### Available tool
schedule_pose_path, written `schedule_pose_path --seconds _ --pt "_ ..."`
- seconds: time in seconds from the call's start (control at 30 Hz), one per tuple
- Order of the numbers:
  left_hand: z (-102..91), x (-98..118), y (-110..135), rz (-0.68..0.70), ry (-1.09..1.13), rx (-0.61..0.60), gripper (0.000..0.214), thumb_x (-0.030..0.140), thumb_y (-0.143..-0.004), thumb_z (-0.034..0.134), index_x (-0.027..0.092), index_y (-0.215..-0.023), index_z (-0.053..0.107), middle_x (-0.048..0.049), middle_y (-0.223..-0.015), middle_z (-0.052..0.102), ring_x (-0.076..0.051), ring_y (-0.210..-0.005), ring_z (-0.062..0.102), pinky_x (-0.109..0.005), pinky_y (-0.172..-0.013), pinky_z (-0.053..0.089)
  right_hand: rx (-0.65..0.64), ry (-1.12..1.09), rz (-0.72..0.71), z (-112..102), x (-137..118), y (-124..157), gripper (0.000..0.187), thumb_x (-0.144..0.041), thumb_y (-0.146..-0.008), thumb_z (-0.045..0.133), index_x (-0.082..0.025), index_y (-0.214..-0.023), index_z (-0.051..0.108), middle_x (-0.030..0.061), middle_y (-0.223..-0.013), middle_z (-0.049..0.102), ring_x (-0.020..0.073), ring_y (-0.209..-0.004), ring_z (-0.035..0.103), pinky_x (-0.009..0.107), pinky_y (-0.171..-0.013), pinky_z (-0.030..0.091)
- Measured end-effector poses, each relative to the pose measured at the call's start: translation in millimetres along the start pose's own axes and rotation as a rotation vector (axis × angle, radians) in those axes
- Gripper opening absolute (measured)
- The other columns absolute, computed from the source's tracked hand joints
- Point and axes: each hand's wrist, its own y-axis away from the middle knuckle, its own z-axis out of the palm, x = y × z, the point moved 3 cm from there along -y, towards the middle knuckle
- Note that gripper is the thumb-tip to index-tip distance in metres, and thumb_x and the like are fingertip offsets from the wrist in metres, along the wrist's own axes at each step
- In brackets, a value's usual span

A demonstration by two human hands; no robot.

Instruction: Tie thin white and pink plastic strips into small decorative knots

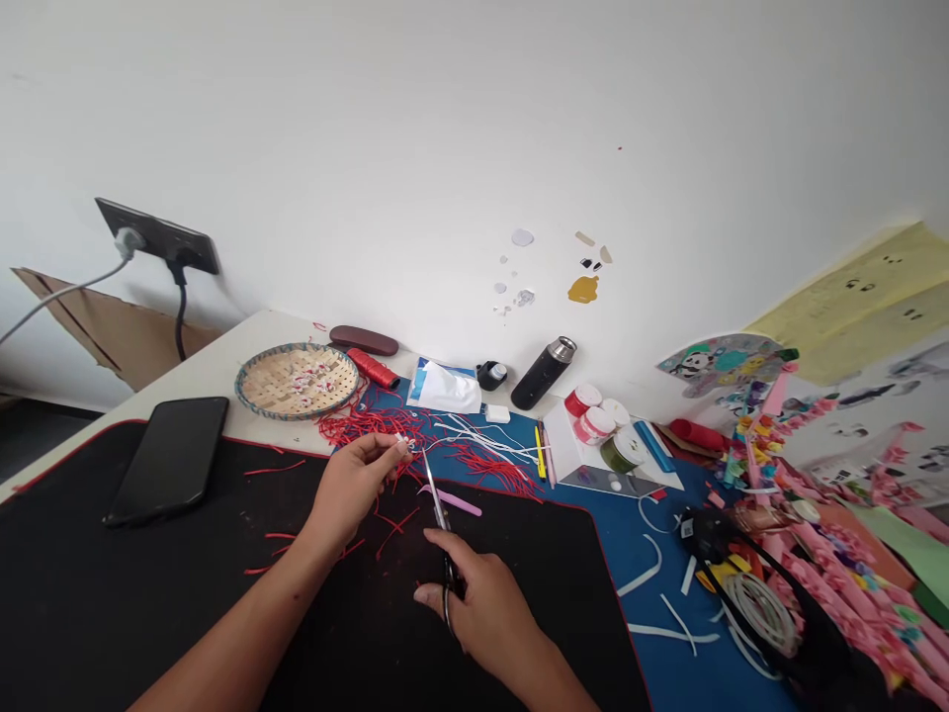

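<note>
The left hand (354, 487) pinches a small white-and-red piece (404, 444) between finger and thumb, while the right hand (485, 598) holds steel scissors (440, 511) upright, blades pointing at it. The hands are apart but close, the blade tips just beside the piece, all above the far edge of the black desk mat (185, 593). Such fine work seems to call for a firm pinch, with fingertips kept back from the blades. Past that edge lie red strands (371, 427), white strips (485, 440) and, nearer the blades, a pink strip (454, 501). A black phone (167, 460) rests on the mat, left of the hands, leaving broad black mat beneath both wrists. A woven bamboo tray (297, 381) sits beyond the mat's far edge.
</note>
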Motion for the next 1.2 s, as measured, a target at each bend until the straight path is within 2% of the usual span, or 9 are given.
schedule_pose_path --seconds 0.2,0.33,0.43,0.5,0.6,0.73,0.87,1.0,1.2 --pt "7.5 1 4 -0.026 0.097 -0.077 0.043 0.061 -0.069 0.085 0.020 -0.075 0.073 0.0002 -0.061 0.066 -0.015 -0.053 0.053 -0.026 -0.051 0.041 -0.136 0.194 -0.190 1 -13 -4 0.066 -0.046 -0.090 0.082 -0.035 -0.152 0.060 0.0063 -0.115 0.084 0.0314 -0.102 0.080 0.030 -0.082 0.054" --pt "8.8 -1 5 -0.069 0.164 -0.096 0.041 0.057 -0.068 0.088 0.020 -0.074 0.073 0.0015 -0.061 0.063 -0.014 -0.054 0.052 -0.025 -0.052 0.040 -0.193 0.251 -0.270 -10 -25 -5 0.071 -0.045 -0.091 0.081 -0.032 -0.155 0.055 0.0082 -0.126 0.080 0.0310 -0.110 0.078 0.030 -0.085 0.055" --pt "9.3 -2 6 -0.105 0.202 -0.103 0.041 0.055 -0.067 0.090 0.019 -0.075 0.072 0.0029 -0.061 0.061 -0.013 -0.053 0.050 -0.025 -0.052 0.038 -0.248 0.315 -0.311 -27 -36 -1 0.051 -0.035 -0.095 0.076 -0.031 -0.145 0.066 0.0061 -0.115 0.083 0.0280 -0.100 0.080 0.029 -0.081 0.054" --pt "10.4 -3 7 -0.124 0.219 -0.113 0.041 0.055 -0.067 0.090 0.019 -0.076 0.072 0.0035 -0.060 0.061 -0.012 -0.052 0.048 -0.025 -0.051 0.036 -0.284 0.290 -0.308 -36 -39 2 0.033 -0.029 -0.096 0.076 -0.030 -0.129 0.076 0.0035 -0.102 0.085 0.0265 -0.094 0.080 0.028 -0.078 0.054" --pt "12.9 -4 8 -0.137 0.222 -0.137 0.040 0.054 -0.067 0.090 0.020 -0.076 0.071 0.0037 -0.061 0.061 -0.012 -0.052 0.048 -0.025 -0.051 0.036 -0.230 0.088 -0.286 -41 -35 -1 0.027 -0.026 -0.097 0.074 -0.030 -0.123 0.079 0.0018 -0.095 0.084 0.0235 -0.089 0.080 0.027 -0.077 0.053" --pt "17.8 -5 11 -0.141 0.213 -0.184 0.040 0.053 -0.067 0.091 0.020 -0.077 0.071 0.0034 -0.062 0.062 -0.012 -0.054 0.049 -0.025 -0.052 0.038 -0.121 -0.448 -0.129 -27 -9 -28 0.028 -0.032 -0.099 0.066 -0.022 -0.123 0.077 -0.0003 -0.077 0.075 0.0149 -0.060 0.072 0.024 -0.062 0.053" --pt "22.6 -6 12 -0.152 0.166 -0.221 0.041 0.054 -0.065 0.091 0.020 -0.079 0.072 0.0024 -0.062 0.063 -0.014 -0.054 0.051 -0.025 -0.051 0.040 0.063 -0.756 -0.065 -14 10 -61 0.041 -0.052 -0.094 0.068 -0.016 -0.114 0.072 -0.0017 -0.074 0.067 0.0128 -0.051 0.067 0.019 -0.044 0.038" --pt "26.9 -8 12 -0.172 0.106 -0.251 0.046 0.057 -0.064 0.091 0.020 -0.086 0.075 0.0011 -0.063 0.065 -0.016 -0.056 0.057 -0.026 -0.051 0.043 0.128 -0.900 -0.078 -13 7 -79 0.049 -0.064 -0.091 0.068 -0.017 -0.103 0.067 -0.0041 -0.069 0.063 0.0123 -0.046 0.065 0.019 -0.040 0.034" --pt "27.8 -11 11 -0.163 0.001 -0.261 0.048 0.063 -0.067 0.087 0.021 -0.087 0.075 0.0015 -0.063 0.065 -0.016 -0.054 0.055 -0.027 -0.052 0.043 0.161 -0.885 -0.097 -15 0 -87 0.042 -0.061 -0.093 0.067 -0.019 -0.091 0.064 -0.0079 -0.051 0.056 0.0107 -0.041 0.055 0.019 -0.042 0.035"
